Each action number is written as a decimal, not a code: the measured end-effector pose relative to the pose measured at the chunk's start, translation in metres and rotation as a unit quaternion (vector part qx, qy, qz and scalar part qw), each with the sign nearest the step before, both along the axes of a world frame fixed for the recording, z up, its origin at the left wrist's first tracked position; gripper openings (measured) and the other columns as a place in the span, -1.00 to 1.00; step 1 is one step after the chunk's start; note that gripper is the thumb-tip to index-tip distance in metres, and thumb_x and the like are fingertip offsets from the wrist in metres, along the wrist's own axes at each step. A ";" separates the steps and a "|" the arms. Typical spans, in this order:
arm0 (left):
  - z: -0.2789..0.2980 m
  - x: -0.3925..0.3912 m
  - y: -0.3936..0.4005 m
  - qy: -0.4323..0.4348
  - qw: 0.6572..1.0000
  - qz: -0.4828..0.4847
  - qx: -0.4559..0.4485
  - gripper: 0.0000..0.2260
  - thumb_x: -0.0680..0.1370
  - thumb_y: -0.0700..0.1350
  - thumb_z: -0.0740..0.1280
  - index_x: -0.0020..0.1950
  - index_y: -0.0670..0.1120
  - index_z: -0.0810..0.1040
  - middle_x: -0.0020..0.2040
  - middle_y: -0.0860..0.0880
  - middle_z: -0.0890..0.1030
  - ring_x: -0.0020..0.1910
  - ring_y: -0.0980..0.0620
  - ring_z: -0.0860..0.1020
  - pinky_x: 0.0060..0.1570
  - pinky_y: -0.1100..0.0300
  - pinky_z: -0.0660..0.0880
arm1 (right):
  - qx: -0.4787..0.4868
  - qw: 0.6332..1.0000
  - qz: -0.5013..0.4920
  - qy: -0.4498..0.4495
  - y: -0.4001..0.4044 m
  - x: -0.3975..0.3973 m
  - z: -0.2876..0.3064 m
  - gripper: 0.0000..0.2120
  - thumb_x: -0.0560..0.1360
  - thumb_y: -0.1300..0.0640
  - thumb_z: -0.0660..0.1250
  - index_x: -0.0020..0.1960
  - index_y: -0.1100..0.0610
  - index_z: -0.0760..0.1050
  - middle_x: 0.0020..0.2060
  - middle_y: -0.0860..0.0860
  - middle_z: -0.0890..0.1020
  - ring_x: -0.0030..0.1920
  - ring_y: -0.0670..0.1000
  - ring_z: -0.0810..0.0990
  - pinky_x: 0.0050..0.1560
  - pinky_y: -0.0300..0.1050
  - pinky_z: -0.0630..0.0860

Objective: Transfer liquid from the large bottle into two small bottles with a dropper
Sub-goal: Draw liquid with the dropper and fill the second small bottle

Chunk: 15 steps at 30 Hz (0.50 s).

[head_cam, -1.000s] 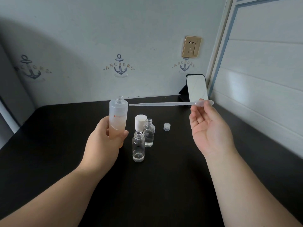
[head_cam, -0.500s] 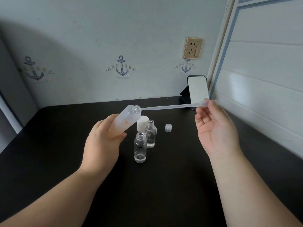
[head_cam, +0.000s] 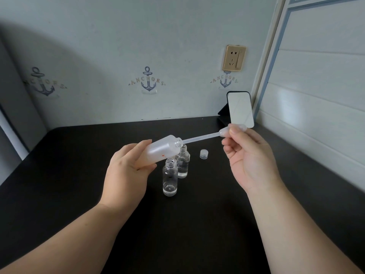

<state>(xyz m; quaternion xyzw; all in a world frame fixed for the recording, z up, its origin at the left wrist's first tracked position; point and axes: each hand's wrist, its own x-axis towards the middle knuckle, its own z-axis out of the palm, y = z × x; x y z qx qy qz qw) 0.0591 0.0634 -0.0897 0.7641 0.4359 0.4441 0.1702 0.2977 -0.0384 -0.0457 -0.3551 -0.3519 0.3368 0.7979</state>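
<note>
The tip of the long translucent plastic dropper [head_cam: 201,137] goes into the open neck of the large frosted white plastic bottle [head_cam: 161,150], so the tip is hidden and it is not possible to see how deep it sits. The lower part of this bottle is covered by the left hand [head_cam: 127,172], whose fingers are wrapped around it. The bottle is held above the black table [head_cam: 79,175], tilted strongly, with its long axis rising to the right and its mouth pointing at the right hand [head_cam: 249,161]. The dropper continues almost the same line, up to its bulb, which the right thumb and fingers pinch. Two small clear glass bottles [head_cam: 169,179] stand upright and uncapped under the large bottle; the back one [head_cam: 182,165] is partly hidden. A small clear ribbed cap [head_cam: 203,154] lies near them.
</note>
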 end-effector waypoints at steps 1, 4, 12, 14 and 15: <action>0.000 0.000 0.000 -0.001 1.000 0.001 0.003 -0.47 0.48 -0.16 0.50 0.41 0.15 0.50 0.18 0.23 0.48 0.25 0.09 0.42 0.23 0.15 0.37 | -0.001 1.000 0.005 -0.013 0.000 -0.003 0.000 -0.88 0.50 0.20 0.42 -0.11 0.10 0.73 -0.15 0.08 0.74 -0.25 -0.06 0.66 -0.20 -0.25 0.56; -0.002 0.001 0.001 -0.008 1.000 -0.002 0.007 -0.47 0.47 -0.18 0.51 0.39 0.16 0.52 0.16 0.25 0.47 0.24 0.12 0.42 0.23 0.18 0.35 | -0.012 0.999 0.012 -0.051 0.001 -0.012 -0.001 -0.88 0.49 0.22 0.41 -0.09 0.09 0.74 -0.14 0.11 0.74 -0.23 -0.02 0.68 -0.19 -0.22 0.58; -0.003 0.000 0.002 -0.004 1.000 -0.008 -0.001 -0.47 0.48 -0.17 0.51 0.37 0.21 0.51 0.16 0.28 0.46 0.24 0.16 0.39 0.23 0.23 0.30 | -0.031 0.995 0.014 -0.098 0.004 -0.024 -0.005 -0.90 0.48 0.17 0.46 -0.03 0.09 0.73 -0.08 0.16 0.74 -0.16 0.06 0.71 -0.11 -0.18 0.60; -0.004 0.000 0.002 -0.008 1.000 -0.006 -0.005 -0.47 0.48 -0.16 0.51 0.38 0.21 0.51 0.16 0.28 0.47 0.24 0.15 0.40 0.24 0.22 0.31 | -0.032 0.996 0.015 -0.088 0.004 -0.024 -0.005 -0.87 0.45 0.12 0.50 -0.02 0.10 0.72 -0.07 0.16 0.74 -0.14 0.07 0.71 -0.11 -0.18 0.60; -0.004 0.001 0.003 -0.007 1.000 -0.004 -0.006 -0.47 0.48 -0.16 0.51 0.38 0.20 0.51 0.16 0.27 0.47 0.25 0.15 0.40 0.24 0.22 0.32 | -0.031 0.996 0.015 -0.083 0.004 -0.024 -0.004 -0.84 0.44 0.08 0.51 -0.02 0.10 0.72 -0.07 0.15 0.74 -0.13 0.07 0.71 -0.11 -0.18 0.60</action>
